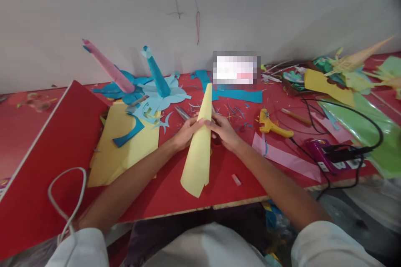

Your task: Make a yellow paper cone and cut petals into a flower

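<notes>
Both of my hands are closed around a pale yellow paper cone (199, 150). Its narrow end points away toward the wall, and the wide end is nearest me. My left hand (187, 130) grips the left side, thumb on top. From the right, my right hand (226, 130) holds it the same way, thumb tip close to the other thumb. The fingers under the cone are partly hidden. Just beyond my left hand lie scissors (182, 112), partly covered. A small pink block (236, 180) rests on the table to the right of the cone's wide end.
Yellow sheets (125, 167) lie left, with a blue paper cone (159, 77) and a pink paper cone (109, 66) behind. A yellow glue gun (272, 125), a purple power strip (322, 156) and black cables occupy the right. A red board (46, 162) leans at far left.
</notes>
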Demonstrator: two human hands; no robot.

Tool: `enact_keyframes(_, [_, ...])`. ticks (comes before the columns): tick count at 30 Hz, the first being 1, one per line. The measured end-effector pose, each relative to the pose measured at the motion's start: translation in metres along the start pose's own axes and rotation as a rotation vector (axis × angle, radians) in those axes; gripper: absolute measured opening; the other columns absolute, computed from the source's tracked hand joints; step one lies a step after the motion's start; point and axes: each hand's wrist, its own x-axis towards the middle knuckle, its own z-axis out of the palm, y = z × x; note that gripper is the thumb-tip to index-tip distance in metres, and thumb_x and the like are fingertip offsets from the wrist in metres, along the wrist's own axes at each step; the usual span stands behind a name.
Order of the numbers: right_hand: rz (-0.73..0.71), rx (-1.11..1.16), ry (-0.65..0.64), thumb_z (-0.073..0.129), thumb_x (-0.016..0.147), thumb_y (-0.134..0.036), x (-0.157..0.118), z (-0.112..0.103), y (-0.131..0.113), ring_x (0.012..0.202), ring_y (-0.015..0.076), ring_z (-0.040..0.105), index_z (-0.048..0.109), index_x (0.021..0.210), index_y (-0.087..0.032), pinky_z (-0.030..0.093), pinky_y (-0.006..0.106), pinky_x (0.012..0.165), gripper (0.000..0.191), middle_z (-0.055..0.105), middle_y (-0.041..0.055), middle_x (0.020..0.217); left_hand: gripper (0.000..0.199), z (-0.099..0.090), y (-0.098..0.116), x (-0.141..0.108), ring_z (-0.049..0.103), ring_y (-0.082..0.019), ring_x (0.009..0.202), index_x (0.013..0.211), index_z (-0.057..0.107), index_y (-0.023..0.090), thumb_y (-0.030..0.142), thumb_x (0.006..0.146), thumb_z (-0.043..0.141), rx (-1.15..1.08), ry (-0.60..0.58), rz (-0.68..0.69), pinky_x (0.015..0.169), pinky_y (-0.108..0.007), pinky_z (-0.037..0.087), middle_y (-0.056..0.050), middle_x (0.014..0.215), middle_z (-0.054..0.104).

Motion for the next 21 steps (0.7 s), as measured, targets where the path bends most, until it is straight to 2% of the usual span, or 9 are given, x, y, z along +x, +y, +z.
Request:
enact_keyframes(3, [0.066,0.104,-0.004,0.091,0.076,-0.057,-0.002,-0.001,-0.002,0.038,0.0057,0.039,0.072,0.115,-0.019,0.033,0.019,0.031,0.057,0.044,-0.0123,0.055,0.073,0.0,-0.002,-0.004,0.08,-0.027,0.072,0.111,0.064,0.014,0.07,0.07,0.091,-0.05,-0.057,-0.025,0.062,-0.034,0.067,-0.014,0.086,0.081])
enact_keyframes(6, [0.12,0.131,-0.02,0.087,0.08,-0.063,-0.004,-0.002,-0.003,0.03,0.0091,0.041,0.067,0.123,-0.021,0.034,0.023,0.028,0.063,0.046,-0.0138,0.049,0.062,0.001,-0.003,-0.009,0.081,-0.029,0.079,0.113,0.062,0.018,0.054,0.075,0.094,-0.094,-0.099,-0.065,0.066,-0.04,0.069,-0.012,0.095,0.081])
enact_keyframes(9, [0.079,0.081,0.003,0.083,0.082,-0.067,-0.003,-0.002,-0.003,0.033,0.0116,0.049,0.065,0.114,-0.022,0.04,0.025,0.03,0.057,0.052,-0.0113,0.053,0.051,0.003,-0.002,-0.011,0.079,-0.026,0.073,0.108,0.063,0.016,0.043,0.077,0.093,-0.127,-0.069,-0.096,0.064,-0.037,0.068,-0.009,0.089,0.078])
enact_keyframes(11, [0.004,0.011,0.027,0.075,0.089,-0.069,-0.001,-0.004,-0.006,0.04,0.0136,0.056,0.066,0.103,-0.023,0.047,0.027,0.037,0.049,0.058,-0.0076,0.059,0.049,0.003,0.0,-0.01,0.078,-0.024,0.071,0.107,0.064,0.015,0.039,0.076,0.092,-0.155,-0.021,-0.093,0.063,-0.035,0.067,-0.008,0.088,0.077])
enact_keyframes(13, [-0.112,-0.143,0.062,0.067,0.096,-0.067,0.001,-0.01,-0.012,0.059,0.0174,0.068,0.067,0.095,-0.023,0.057,0.031,0.054,0.045,0.068,-0.0008,0.072,0.046,0.003,0.002,-0.009,0.077,-0.023,0.071,0.108,0.066,0.014,0.036,0.075,0.091,-0.168,0.007,-0.093,0.064,-0.035,0.067,-0.008,0.089,0.077])
enact_keyframes(14, [-0.193,-0.269,0.087,0.067,0.097,-0.064,0.001,-0.015,-0.016,0.074,0.0203,0.073,0.069,0.094,-0.022,0.061,0.033,0.066,0.042,0.074,0.0033,0.082,0.045,0.002,0.003,-0.009,0.077,-0.023,0.072,0.107,0.067,0.014,0.035,0.076,0.09,-0.163,0.005,-0.099,0.064,-0.035,0.067,-0.008,0.089,0.076])
enact_keyframes(16, [-0.266,-0.588,0.082,0.063,0.102,-0.053,-0.004,-0.03,-0.025,0.097,0.0259,0.076,0.074,0.101,-0.022,0.061,0.038,0.086,0.032,0.08,0.0083,0.102,0.041,0.001,0.004,-0.009,0.076,-0.023,0.073,0.106,0.068,0.013,0.035,0.077,0.088,-0.143,-0.013,-0.114,0.063,-0.033,0.066,-0.009,0.087,0.076])
enact_keyframes(19, [-0.327,-1.066,0.133,0.057,0.104,-0.033,-0.02,-0.063,-0.038,0.105,0.0304,0.075,0.076,0.108,-0.022,0.056,0.045,0.096,0.023,0.081,0.0121,0.111,0.036,0.0,0.004,-0.008,0.076,-0.023,0.077,0.105,0.069,0.014,0.033,0.079,0.086,-0.134,-0.033,-0.114,0.064,-0.033,0.065,-0.01,0.091,0.075])
enact_keyframes(21, [-0.332,-1.247,0.215,0.051,0.104,-0.026,-0.036,-0.091,-0.047,0.108,0.0326,0.073,0.076,0.11,-0.021,0.055,0.047,0.097,0.026,0.08,0.0137,0.112,0.036,0.002,0.004,-0.008,0.075,-0.022,0.078,0.105,0.069,0.015,0.033,0.079,0.087,-0.133,-0.033,-0.1,0.065,-0.033,0.065,-0.009,0.093,0.075])
